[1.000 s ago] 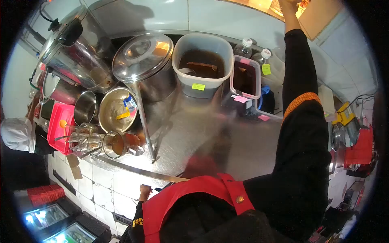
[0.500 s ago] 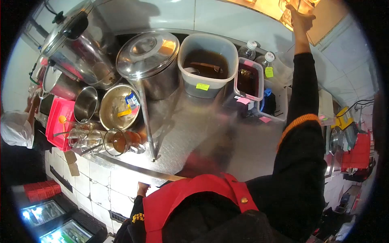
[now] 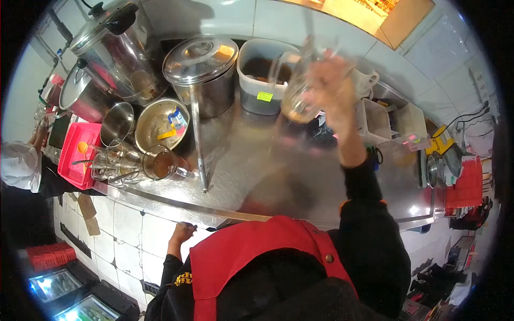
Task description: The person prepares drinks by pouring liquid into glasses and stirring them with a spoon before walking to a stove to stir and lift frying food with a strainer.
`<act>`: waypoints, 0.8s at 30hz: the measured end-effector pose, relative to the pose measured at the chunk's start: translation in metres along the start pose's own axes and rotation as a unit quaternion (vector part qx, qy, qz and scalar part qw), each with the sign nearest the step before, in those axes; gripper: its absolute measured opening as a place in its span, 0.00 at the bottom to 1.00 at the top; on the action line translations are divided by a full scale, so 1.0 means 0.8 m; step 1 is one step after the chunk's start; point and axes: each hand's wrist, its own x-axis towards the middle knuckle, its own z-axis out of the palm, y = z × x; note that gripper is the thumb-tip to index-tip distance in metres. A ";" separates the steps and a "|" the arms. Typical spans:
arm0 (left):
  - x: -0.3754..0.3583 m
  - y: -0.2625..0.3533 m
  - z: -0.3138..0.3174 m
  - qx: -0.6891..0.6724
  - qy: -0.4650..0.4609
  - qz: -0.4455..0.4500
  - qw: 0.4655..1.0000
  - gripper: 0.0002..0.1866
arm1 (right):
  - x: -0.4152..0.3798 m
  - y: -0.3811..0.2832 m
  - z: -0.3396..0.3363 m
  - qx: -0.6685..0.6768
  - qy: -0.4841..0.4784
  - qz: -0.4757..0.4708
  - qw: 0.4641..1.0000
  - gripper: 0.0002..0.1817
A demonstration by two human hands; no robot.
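The right grip [image 3: 331, 80] has come back from the wall opening [image 3: 369, 15] and is grasping blurred clear glassware [image 3: 297, 99] above the steel surface [image 3: 235, 155], so that reach looks finished. The left grip [image 3: 184, 231] is near the surface's front edge; whether it holds anything, I cannot tell.

By a steel counter [image 3: 235, 155], a lidded pot [image 3: 201, 88] is carried; just right of it a plastic tub [image 3: 251, 104] is set, with clear bins [image 3: 376, 120] farther right; to the lidded pot's left and front, a steel basin [image 3: 148, 127], an open pan [image 3: 116, 123], glass jugs [image 3: 159, 163] and a pink tray [image 3: 72, 159] are placed
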 end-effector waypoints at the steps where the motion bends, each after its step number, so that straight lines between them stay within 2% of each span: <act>1: -0.016 0.025 -0.024 0.001 0.001 0.001 1.000 0.16 | -0.020 0.014 0.013 0.004 -0.037 0.012 0.999 0.45; 3: -0.041 0.058 -0.060 0.023 -0.060 -0.063 0.996 0.18 | -0.059 0.038 0.043 0.064 -0.107 0.046 0.991 0.49; 5: -0.078 0.119 -0.106 -0.004 -0.009 -0.071 0.997 0.19 | -0.091 0.068 0.067 0.070 -0.179 0.012 0.981 0.49; 6: -0.091 0.138 -0.123 -0.044 0.022 -0.031 0.998 0.16 | -0.106 0.064 0.087 0.077 -0.176 0.047 0.980 0.49; 7: -0.101 0.151 -0.134 -0.084 0.052 0.009 0.995 0.14 | -0.117 0.070 0.099 0.080 -0.213 0.052 0.972 0.49; 8: -0.109 0.165 -0.139 -0.187 0.083 0.062 0.977 0.11 | -0.128 0.079 0.109 0.083 -0.248 0.058 0.963 0.49; 9: -0.115 0.181 -0.143 -0.285 0.115 0.115 0.945 0.14 | -0.138 0.085 0.122 0.083 -0.277 0.050 0.956 0.50; 11: -0.128 0.221 -0.147 -0.350 0.155 0.219 0.898 0.28 | -0.152 0.092 0.147 0.085 -0.301 0.041 0.949 0.50; 12: -0.131 0.231 -0.147 -0.343 0.159 0.224 0.898 0.35 | -0.157 0.094 0.157 0.072 -0.334 0.014 0.940 0.50; 15: -0.127 0.234 -0.132 -0.392 0.150 0.269 0.867 0.29 | -0.165 0.096 0.179 0.037 -0.394 -0.016 0.918 0.51; 17: -0.127 0.236 -0.119 -0.401 0.164 0.254 0.865 0.14 | -0.168 0.098 0.189 0.018 -0.426 -0.018 0.905 0.51; 19: -0.125 0.224 -0.112 -0.426 0.155 0.214 0.865 0.07 | -0.173 0.105 0.200 0.068 -0.456 0.026 0.887 0.52; 21: -0.127 0.227 -0.109 -0.447 0.162 0.149 0.867 0.06 | -0.181 0.124 0.209 0.083 -0.459 0.004 0.885 0.52; 22: -0.126 0.224 -0.106 -0.454 0.160 0.157 0.862 0.09 | -0.186 0.134 0.213 0.092 -0.454 -0.020 0.886 0.53; 24: -0.125 0.226 -0.101 -0.470 0.183 0.146 0.851 0.10 | -0.185 0.138 0.219 0.097 -0.478 -0.002 0.873 0.53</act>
